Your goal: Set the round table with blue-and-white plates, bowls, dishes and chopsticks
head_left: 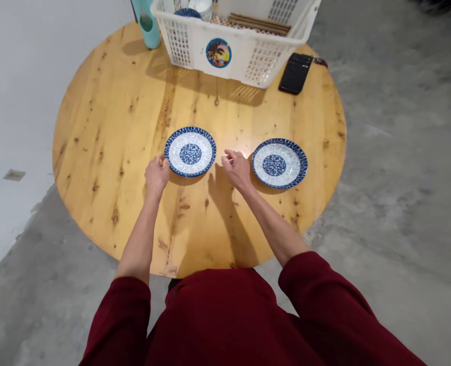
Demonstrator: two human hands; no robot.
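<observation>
Two round blue-and-white patterned plates rest on a wooden table. My left hand [157, 175] is closed at the left rim of the left plate [190, 153], with the thumb by the edge and the other fingers partly hidden. Between the two plates hovers my right hand [236, 168], its fingers loosely bent and slightly apart, holding nothing. A small gap separates it from the left plate, and the right plate [274, 163] lies close beside its wrist.
A white plastic basket [240, 56] with a round palm sticker stands at the back, holding bowls [201, 7] and chopsticks [259, 23]. Left of it is a light-blue holder [150, 30]; right, a black phone-like case [296, 72]. The round table [107, 152] adjoins a wall [15, 101].
</observation>
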